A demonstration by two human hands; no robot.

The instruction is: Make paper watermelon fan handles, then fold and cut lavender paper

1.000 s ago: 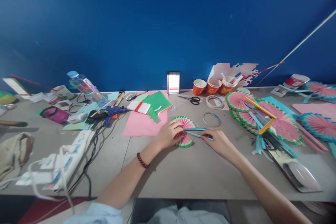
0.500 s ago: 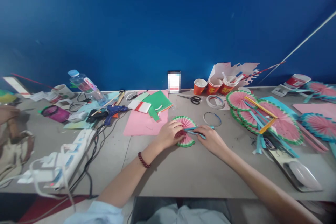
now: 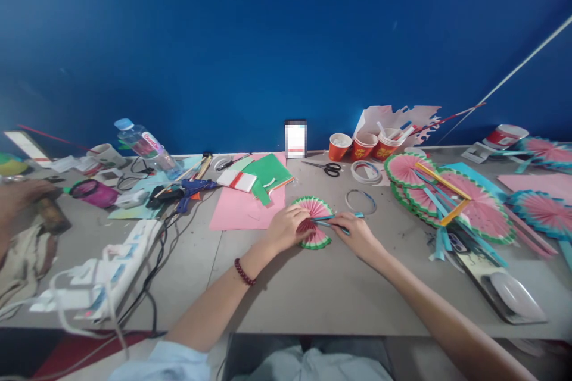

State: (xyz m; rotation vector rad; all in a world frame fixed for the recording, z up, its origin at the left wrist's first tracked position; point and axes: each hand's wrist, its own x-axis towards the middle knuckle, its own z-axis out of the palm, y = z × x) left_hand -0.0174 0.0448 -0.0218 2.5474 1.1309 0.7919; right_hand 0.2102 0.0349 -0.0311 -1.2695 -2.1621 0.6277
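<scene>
A pleated pink paper fan with a green and white edge lies on the grey table in front of me. My left hand covers its left part, fingers closed on it. Blue strips stick out from the fan's middle toward the right. Their right part is pinched between the fingers of my right hand. A pink sheet lies just left of the fan, and a ring of tape or wire is beyond my right hand.
Scissors, paper cups and a phone stand or lie at the back. Finished fans and a mouse are right. A power strip, glue gun and another person's hand are left.
The other person's hand at the far left has moved a little to the right. My two hands and the fan look almost the same.
</scene>
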